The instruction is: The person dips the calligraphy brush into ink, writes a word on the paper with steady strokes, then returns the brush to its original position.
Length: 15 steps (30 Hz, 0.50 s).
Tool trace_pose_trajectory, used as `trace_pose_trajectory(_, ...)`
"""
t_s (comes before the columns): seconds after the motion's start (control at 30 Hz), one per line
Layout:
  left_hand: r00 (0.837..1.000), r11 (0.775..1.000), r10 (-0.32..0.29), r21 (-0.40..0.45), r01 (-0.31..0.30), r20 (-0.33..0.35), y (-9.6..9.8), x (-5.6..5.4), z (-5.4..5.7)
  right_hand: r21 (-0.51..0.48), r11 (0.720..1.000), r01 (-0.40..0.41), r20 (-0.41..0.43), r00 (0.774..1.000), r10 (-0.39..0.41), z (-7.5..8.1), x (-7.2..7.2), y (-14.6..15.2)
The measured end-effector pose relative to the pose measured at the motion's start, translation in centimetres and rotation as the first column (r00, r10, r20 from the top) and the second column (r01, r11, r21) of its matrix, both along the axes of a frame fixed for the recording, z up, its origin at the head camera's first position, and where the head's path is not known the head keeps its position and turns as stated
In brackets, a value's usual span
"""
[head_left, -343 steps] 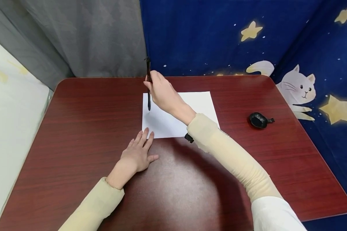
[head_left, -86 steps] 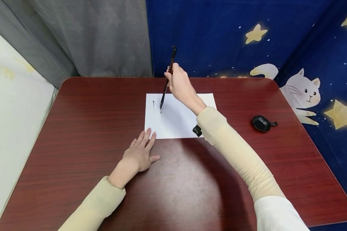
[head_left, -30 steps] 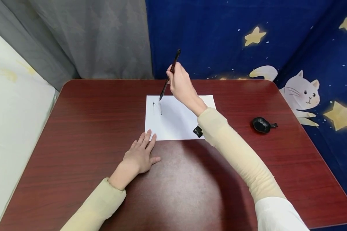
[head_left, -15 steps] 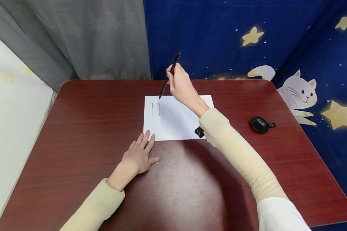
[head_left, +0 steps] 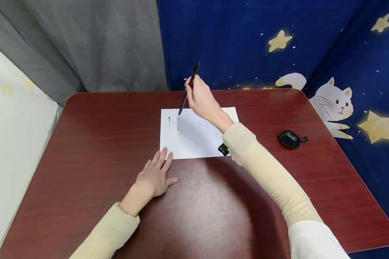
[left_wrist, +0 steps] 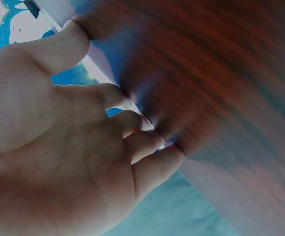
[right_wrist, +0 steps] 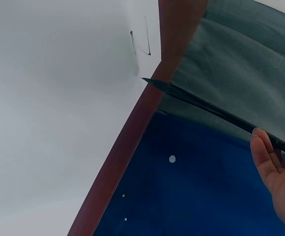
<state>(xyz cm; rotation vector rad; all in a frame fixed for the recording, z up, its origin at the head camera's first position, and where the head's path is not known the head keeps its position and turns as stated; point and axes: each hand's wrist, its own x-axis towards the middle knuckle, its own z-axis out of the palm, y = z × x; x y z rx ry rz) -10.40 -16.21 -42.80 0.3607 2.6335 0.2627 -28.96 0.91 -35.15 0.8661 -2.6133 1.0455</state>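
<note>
My right hand (head_left: 202,99) pinches a dark-handled ink brush (head_left: 183,100), tilted, its tip close to the upper part of the white paper (head_left: 201,138). In the right wrist view the black tip of the brush (right_wrist: 155,83) is near the paper's far edge; whether it touches cannot be told. Thin black strokes (head_left: 169,123) mark the paper's upper left. My left hand (head_left: 153,177) lies flat with spread fingers, fingertips on the paper's lower left corner. From below, the left wrist view shows the palm of that hand (left_wrist: 78,132).
A small black ink dish (head_left: 289,139) with a short handle sits on the right of the dark red table (head_left: 100,144). Behind the table hang a grey curtain (head_left: 116,43) and a blue curtain (head_left: 220,39) with stars and a cat.
Compared with the earliest frame, black strokes have appeared on the paper, and the right hand has moved rightward with the brush. In the last half second the brush tip has dipped slightly. The left hand stays put.
</note>
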Motion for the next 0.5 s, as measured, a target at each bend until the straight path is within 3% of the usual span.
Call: trace_pose_trajectory(0.5, 1.0, 1.0, 0.002, -0.001, -0.002, 0.0, 0.04, 0.03, 0.07, 0.02, 1.0, -0.007, 0.008, 1.0, 0.006, -0.75, -0.27, 0.2)
